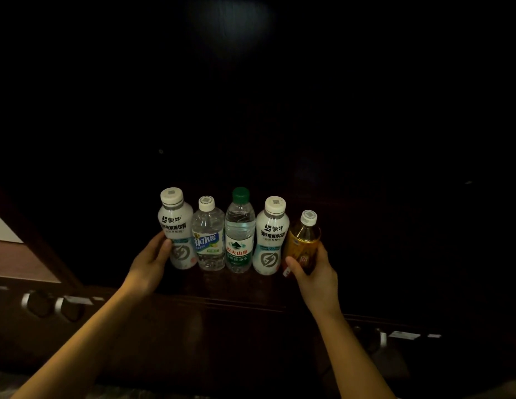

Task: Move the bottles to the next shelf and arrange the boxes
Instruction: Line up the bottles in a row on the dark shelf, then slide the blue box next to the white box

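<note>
A row of 5 plastic bottles stands upright side by side on a dark brown wooden shelf point(245, 286) just below the centre of the frame, each close against its neighbour. From the left of the row: an opaque white bottle with black lettering and a wide white cap point(177, 228), a clear bottle with a blue-and-green label and a white cap point(209, 237), a clear water bottle with a green cap and a green-and-red label point(240, 234), a second opaque white bottle of the same design point(270, 237), and a smaller amber drink bottle with a white cap and yellow label point(304, 240), which leans slightly toward the right. The left hand point(151, 262) reaches up from the lower left and curls around the left side of the first white bottle, thumb in front. The right hand point(317, 272) comes from the lower right and is wrapped around the lower half of the amber bottle, thumb across its front. Everything above and beside the row is too dark to make out, apart from a faint pale glow point(230, 24) at the top centre. Along the lower left, 2 round silver-rimmed fittings point(53, 306) sit on the dark wooden front, and a pale surface point(3, 228) shows at the left edge.
</note>
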A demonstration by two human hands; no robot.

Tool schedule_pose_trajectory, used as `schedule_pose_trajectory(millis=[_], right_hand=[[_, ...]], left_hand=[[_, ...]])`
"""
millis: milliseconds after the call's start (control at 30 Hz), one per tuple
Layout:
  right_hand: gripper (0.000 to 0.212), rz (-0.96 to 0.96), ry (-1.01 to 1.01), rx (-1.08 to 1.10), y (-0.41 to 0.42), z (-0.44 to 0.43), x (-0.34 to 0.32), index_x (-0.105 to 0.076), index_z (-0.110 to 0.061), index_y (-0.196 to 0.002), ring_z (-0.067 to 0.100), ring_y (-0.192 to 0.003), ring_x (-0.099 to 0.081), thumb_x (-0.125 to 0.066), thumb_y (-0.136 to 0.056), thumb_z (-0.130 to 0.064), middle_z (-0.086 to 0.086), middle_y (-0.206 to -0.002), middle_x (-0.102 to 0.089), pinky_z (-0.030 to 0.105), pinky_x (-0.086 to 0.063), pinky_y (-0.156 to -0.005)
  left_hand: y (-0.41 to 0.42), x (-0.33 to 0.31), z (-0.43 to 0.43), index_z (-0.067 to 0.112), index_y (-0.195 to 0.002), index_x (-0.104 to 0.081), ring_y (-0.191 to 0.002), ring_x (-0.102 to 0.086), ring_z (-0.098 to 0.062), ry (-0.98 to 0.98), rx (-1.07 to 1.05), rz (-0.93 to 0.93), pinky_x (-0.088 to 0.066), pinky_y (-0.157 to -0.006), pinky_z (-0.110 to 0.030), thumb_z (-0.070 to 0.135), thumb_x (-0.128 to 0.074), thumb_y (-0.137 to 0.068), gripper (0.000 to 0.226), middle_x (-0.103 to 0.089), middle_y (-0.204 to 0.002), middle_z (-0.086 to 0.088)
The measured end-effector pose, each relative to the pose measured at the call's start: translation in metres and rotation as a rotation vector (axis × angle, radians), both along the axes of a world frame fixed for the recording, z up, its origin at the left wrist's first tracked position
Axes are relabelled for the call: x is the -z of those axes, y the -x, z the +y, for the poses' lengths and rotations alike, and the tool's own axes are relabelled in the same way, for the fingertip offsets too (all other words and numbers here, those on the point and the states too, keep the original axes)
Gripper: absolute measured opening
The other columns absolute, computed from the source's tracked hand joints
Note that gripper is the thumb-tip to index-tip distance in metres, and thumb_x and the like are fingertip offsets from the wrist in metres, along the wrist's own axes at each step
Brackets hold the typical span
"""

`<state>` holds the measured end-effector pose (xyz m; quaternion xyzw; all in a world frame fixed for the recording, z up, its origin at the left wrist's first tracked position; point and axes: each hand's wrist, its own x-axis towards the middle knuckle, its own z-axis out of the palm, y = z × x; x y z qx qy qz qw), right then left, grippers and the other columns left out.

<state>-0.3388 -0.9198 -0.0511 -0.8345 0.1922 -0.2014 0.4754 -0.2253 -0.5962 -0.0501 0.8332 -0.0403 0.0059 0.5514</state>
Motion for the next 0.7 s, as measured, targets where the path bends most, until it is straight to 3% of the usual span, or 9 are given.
schedule_pose_trajectory(millis=[133, 300, 500, 600, 700], right_hand=[[0.088, 0.059, 0.043, -0.050, 0.007, -0.005, -0.004, -0.026, -0.030, -0.156, 0.016, -0.127, -0.057, -0.075, -0.084, -0.046, -0.004, -0.137, -0.061, 0.038, -0.048, -0.103], [0.095, 0.144, 0.120, -0.057, 0.021, -0.006, -0.009, -0.019, -0.024, -0.159, 0.024, -0.143, -0.041, -0.068, -0.085, -0.058, 0.004, -0.157, -0.042, 0.048, -0.041, -0.112], [0.070, 0.055, 0.363, 0.062, 0.047, 0.009, -0.041, -0.038, -0.019, -0.151, 0.028, -0.141, -0.042, -0.059, -0.093, -0.052, 0.009, -0.155, -0.043, 0.046, -0.044, -0.106], [0.059, -0.044, 0.492, -0.002, 0.054, 0.034, -0.068, -0.046, -0.019, -0.147, 0.023, -0.140, -0.041, -0.057, -0.095, -0.047, 0.003, -0.153, -0.045, 0.042, -0.042, -0.108], [0.052, -0.197, 0.595, -0.083, 0.058, 0.077, -0.096, -0.056, -0.009, -0.139, 0.023, -0.135, -0.047, -0.066, -0.094, -0.032, 0.007, -0.144, -0.054, 0.040, -0.045, -0.107]], left_hand=[[0.016, -0.005, 0.003, 0.019, -0.151, -0.034, -0.135, -0.043, -0.021, -0.109, 0.008, -0.043, -0.039, -0.105, -0.037, 0.031, -0.048, -0.100, 0.054, -0.044, -0.150, -0.008], [0.035, -0.013, 0.014, 0.014, -0.151, -0.035, -0.137, -0.042, -0.026, -0.235, -0.039, -0.064, -0.039, -0.109, -0.041, 0.038, -0.052, -0.097, 0.061, -0.042, -0.152, -0.011], [0.060, -0.039, 0.039, 0.021, -0.148, -0.041, -0.135, -0.044, -0.022, -0.379, 0.000, -0.193, -0.041, -0.106, -0.039, 0.057, -0.045, -0.088, 0.070, -0.045, -0.149, -0.005], [0.072, -0.061, 0.056, 0.024, -0.149, -0.039, -0.139, -0.039, -0.021, -0.452, 0.046, -0.308, -0.037, -0.110, -0.041, 0.058, -0.041, -0.090, 0.069, -0.041, -0.153, -0.002], [0.089, -0.082, 0.082, 0.023, -0.149, -0.040, -0.139, -0.039, -0.018, -0.521, 0.091, -0.439, -0.036, -0.111, -0.038, 0.056, -0.040, -0.094, 0.064, -0.043, -0.151, 0.001]])
